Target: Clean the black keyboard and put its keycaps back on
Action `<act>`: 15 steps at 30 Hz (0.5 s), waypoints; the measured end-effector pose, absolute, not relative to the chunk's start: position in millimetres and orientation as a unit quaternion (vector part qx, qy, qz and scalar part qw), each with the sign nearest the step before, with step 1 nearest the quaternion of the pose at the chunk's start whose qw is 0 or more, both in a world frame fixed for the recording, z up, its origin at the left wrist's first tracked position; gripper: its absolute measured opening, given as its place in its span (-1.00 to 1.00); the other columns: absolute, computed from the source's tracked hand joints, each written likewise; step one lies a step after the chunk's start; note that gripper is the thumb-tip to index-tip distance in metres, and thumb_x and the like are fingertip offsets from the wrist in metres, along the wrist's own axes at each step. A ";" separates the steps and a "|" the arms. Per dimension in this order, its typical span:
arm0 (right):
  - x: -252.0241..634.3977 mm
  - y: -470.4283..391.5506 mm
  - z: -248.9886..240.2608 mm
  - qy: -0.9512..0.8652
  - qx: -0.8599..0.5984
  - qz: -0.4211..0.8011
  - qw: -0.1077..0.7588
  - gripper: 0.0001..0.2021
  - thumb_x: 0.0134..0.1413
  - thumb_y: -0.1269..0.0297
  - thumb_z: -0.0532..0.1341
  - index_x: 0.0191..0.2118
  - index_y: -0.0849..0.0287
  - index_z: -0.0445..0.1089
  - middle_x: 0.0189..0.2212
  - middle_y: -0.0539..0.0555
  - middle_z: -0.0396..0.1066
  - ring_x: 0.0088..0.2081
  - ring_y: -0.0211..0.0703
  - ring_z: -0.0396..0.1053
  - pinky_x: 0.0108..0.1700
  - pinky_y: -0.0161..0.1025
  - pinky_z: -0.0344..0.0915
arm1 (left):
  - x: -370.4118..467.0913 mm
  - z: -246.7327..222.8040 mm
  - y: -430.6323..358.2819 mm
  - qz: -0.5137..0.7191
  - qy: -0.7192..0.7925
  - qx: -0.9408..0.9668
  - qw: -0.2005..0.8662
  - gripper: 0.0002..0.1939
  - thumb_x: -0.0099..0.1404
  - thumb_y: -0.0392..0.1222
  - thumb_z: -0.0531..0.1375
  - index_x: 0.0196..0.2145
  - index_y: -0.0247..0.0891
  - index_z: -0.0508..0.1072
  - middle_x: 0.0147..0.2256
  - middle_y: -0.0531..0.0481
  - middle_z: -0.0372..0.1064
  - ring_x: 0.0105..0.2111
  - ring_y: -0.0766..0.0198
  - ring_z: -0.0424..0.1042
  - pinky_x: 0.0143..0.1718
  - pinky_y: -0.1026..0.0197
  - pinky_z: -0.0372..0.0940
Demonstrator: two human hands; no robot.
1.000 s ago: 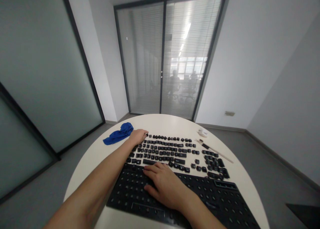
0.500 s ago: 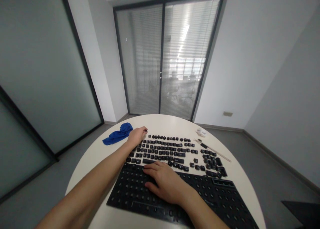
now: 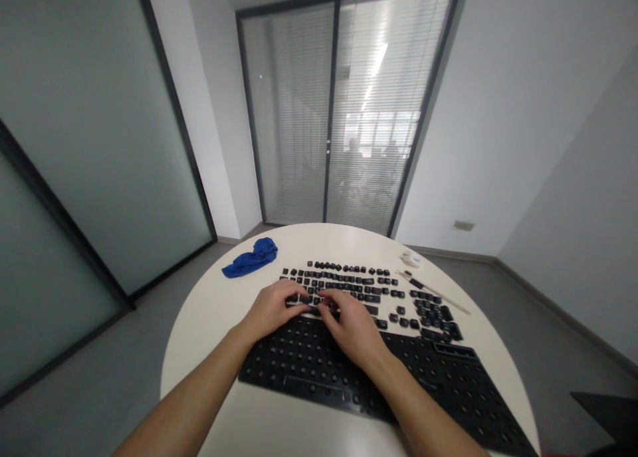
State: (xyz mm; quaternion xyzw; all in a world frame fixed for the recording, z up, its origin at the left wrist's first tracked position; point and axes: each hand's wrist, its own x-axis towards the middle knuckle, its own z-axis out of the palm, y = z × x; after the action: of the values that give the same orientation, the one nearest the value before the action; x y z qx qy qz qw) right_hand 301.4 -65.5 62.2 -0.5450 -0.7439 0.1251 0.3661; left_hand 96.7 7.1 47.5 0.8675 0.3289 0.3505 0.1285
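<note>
Both hands — left hand (image 3: pixel 272 306) | right hand (image 3: pixel 351 324) — touching loose keycaps (image 3: pixel 349 289)

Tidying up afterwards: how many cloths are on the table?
1. The blue cloth lies crumpled near the round table's far left edge, beyond the left hand and apart from the loose keycaps. None other shows.

Head view, forward-down (near) over table (image 3: pixel 209 311).

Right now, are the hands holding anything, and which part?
Cannot tell. Left hand and right hand meet fingertips over the loose keycaps beyond the keyboard base; any pinched keycap is hidden.
</note>
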 end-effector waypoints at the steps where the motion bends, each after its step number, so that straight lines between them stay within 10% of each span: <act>1: 299.7 -65.3 60.7 -0.741 -0.542 0.136 0.371 -0.78 0.24 0.31 0.18 -0.02 0.15 0.45 -0.18 0.11 0.55 -0.16 -0.07 0.47 -0.04 -0.12 0.36 | 95.4 49.4 3.3 0.337 0.310 0.883 0.104 -0.87 0.30 -0.11 0.29 -0.21 -0.16 0.54 -0.22 0.01 0.53 -0.18 0.17 0.46 -0.10 0.15 0.34; 15: 291.7 -62.5 52.0 -0.730 -0.500 0.244 0.397 -0.83 0.21 0.36 0.21 -0.11 0.10 0.50 -0.22 0.04 0.57 -0.19 -0.11 0.50 -0.05 -0.18 0.36 | 90.8 54.4 -0.6 0.283 0.217 0.933 0.053 -0.86 0.36 -0.10 0.25 -0.18 -0.17 0.51 -0.20 0.02 0.51 -0.18 0.19 0.44 -0.15 0.18 0.31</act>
State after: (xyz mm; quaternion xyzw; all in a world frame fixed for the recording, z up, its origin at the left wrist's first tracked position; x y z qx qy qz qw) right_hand 291.7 -62.5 52.0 -0.4997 -0.7300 0.2441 0.3973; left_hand 90.8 -0.6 54.4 0.9326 0.2172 0.2834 0.0528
